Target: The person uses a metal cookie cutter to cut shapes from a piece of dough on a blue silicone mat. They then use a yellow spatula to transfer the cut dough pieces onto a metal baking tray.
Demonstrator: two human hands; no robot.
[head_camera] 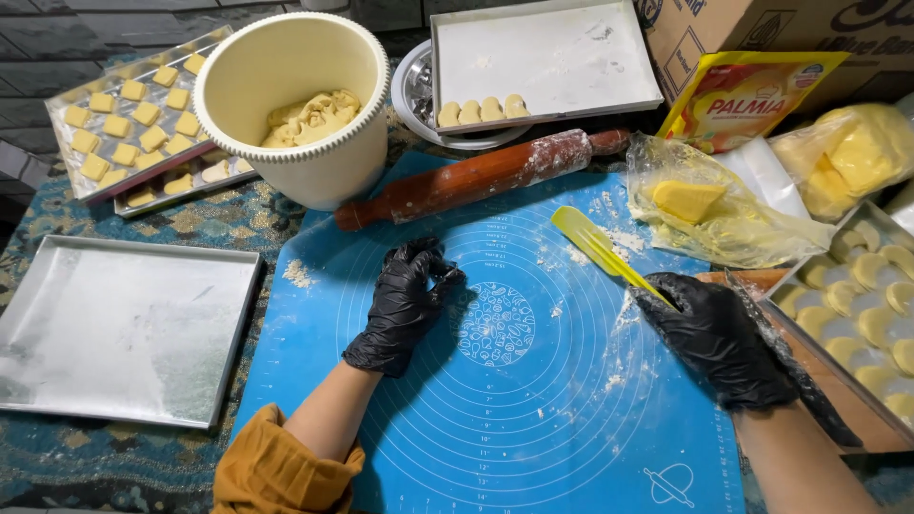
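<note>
The right hand, black-gloved at right of centre, grips a yellow scraper whose blade points up-left over floury crumbs on the blue mat. The left hand, centre frame, rests on the mat with fingers curled narrow, holding nothing visible. Above them lie a rolling pin and a cream bucket of dough.

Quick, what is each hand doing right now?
Left hand: fingers curled, resting on the blue mat, holding nothing that shows.
Right hand: shut on the yellow scraper.

Yellow plastic scraper, tilted over floured blue mat, perhaps touching
</note>
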